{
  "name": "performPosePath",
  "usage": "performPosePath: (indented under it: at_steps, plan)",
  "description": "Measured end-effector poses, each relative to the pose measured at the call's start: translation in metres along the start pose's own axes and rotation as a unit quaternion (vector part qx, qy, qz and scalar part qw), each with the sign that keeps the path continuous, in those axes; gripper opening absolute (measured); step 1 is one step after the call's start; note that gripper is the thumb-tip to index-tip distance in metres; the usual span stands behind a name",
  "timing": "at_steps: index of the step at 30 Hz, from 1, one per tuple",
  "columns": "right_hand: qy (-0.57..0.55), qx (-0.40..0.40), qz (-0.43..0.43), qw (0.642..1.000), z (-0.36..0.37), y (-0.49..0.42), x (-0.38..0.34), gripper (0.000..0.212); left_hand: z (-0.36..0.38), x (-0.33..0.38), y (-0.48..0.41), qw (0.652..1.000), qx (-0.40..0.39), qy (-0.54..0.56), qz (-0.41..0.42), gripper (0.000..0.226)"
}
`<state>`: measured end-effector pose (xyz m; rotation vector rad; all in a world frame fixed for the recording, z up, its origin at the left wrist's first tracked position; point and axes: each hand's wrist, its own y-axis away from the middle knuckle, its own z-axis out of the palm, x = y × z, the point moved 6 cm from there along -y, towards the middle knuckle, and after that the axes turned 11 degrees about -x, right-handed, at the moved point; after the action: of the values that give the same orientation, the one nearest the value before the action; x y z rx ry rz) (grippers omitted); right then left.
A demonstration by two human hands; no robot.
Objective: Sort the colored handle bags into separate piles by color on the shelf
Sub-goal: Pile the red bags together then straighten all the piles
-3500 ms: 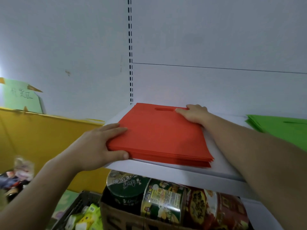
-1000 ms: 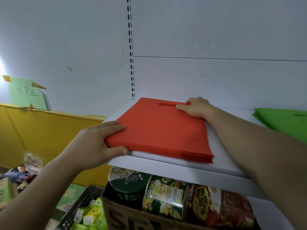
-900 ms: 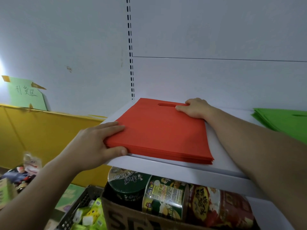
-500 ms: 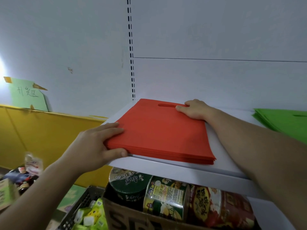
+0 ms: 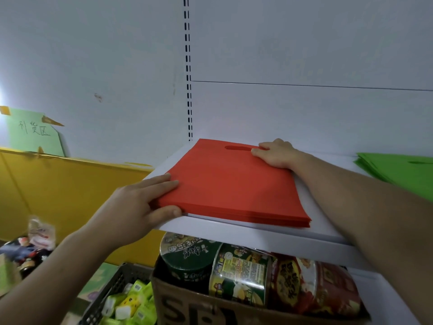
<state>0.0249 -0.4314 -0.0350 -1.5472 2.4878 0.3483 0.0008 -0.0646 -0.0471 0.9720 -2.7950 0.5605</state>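
Red bag stack (image 5: 234,186) lies flat on shelf (image 5: 257,238), well apart from green pile (image 5: 398,170). L hand (image 5: 140,207) pinches near corner, thumb at edge; R hand (image 5: 276,153) curls over far corner, prob. gripping. Step: squaring pile. Next: release w/o dragging bags.

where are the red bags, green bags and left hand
red bags (image 5: 234,188), head view, top bag's middle
green bags (image 5: 398,171), head view, top surface
left hand (image 5: 138,205), head view, back of hand
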Motion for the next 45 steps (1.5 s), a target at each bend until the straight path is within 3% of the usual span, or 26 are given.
performPosePath:
  at_steps: [11, 16, 21, 26, 28, 32, 34, 40, 45]
  plan:
    - [-0.015, 0.008, -0.009, 1.0, -0.001, 0.001, 0.003, 0.066, 0.001, 0.0, 0.001, 0.999, -0.008, -0.019, 0.035, 0.097]
    - [-0.03, 0.017, -0.021, 0.999, -0.001, 0.002, 0.001, 0.072, -0.004, -0.003, 0.005, 0.997, 0.063, -0.016, 0.041, 0.084]
    - [-0.073, 0.027, -0.063, 0.995, -0.004, 0.003, -0.004, 0.065, -0.005, 0.0, 0.01, 0.997, 0.081, -0.008, 0.005, 0.087]
    - [-0.073, 0.025, -0.073, 0.994, -0.005, 0.003, -0.008, 0.066, -0.011, 0.003, 0.008, 0.998, 0.03, 0.011, -0.057, 0.109]
    - [-0.073, 0.041, -0.056, 0.995, -0.008, 0.005, -0.007, 0.071, -0.015, 0.003, 0.001, 0.996, 0.018, 0.04, -0.071, 0.102]
    - [-0.028, 0.03, -0.041, 0.998, -0.01, 0.01, -0.013, 0.076, -0.024, -0.006, -0.023, 0.987, -0.005, 0.125, -0.101, 0.061]
    - [-0.003, 0.018, -0.045, 0.999, -0.012, 0.014, -0.018, 0.076, -0.027, -0.016, -0.04, 0.984, -0.023, 0.143, -0.105, 0.051]
    - [0.038, -0.019, -0.044, 0.998, -0.015, 0.043, -0.032, 0.074, -0.01, -0.041, -0.107, 0.985, -0.117, 0.09, -0.088, 0.055]
    - [0.034, -0.02, -0.021, 0.999, -0.018, 0.078, -0.043, 0.073, 0.004, -0.039, -0.167, 0.985, -0.156, 0.077, -0.019, 0.067]
